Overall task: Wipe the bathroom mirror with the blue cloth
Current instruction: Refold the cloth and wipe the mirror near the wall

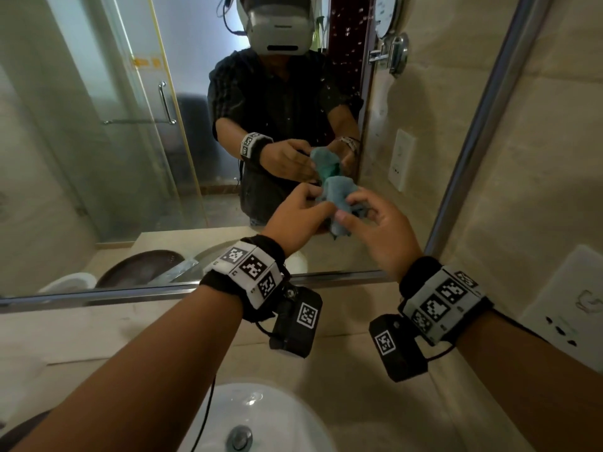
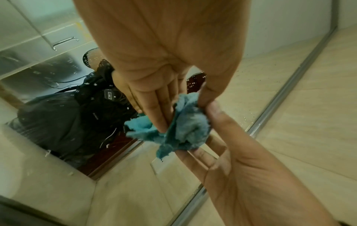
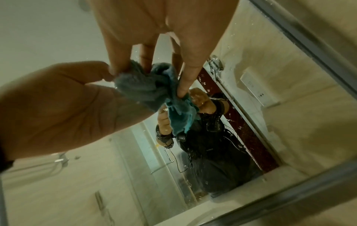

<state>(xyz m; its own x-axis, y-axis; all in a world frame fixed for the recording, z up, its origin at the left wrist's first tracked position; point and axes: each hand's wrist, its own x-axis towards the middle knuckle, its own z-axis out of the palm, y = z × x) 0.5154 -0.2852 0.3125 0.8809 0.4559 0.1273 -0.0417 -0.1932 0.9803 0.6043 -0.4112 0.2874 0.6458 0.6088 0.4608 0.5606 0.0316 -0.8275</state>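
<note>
The crumpled blue cloth [image 1: 339, 194] hangs just in front of the bathroom mirror [image 1: 130, 158], low and right of centre. My left hand [image 1: 321, 199] pinches its left side between thumb and fingers. My right hand [image 1: 349, 208] pinches its right side. The left wrist view shows the left thumb pressing the blue cloth [image 2: 185, 125], with the right hand [image 2: 231, 152] coming up from below. The right wrist view shows the right fingers curled into the blue cloth [image 3: 146, 88] and the left hand [image 3: 58, 104] beside it. Water drops [image 1: 349, 44] speckle the glass at upper right.
A metal frame [image 1: 483, 125] edges the mirror on the right and along the bottom. A white basin [image 1: 261, 419] sits below my arms in a beige countertop [image 1: 65, 337]. A wall socket [image 1: 567, 308] is on the tiled wall at right.
</note>
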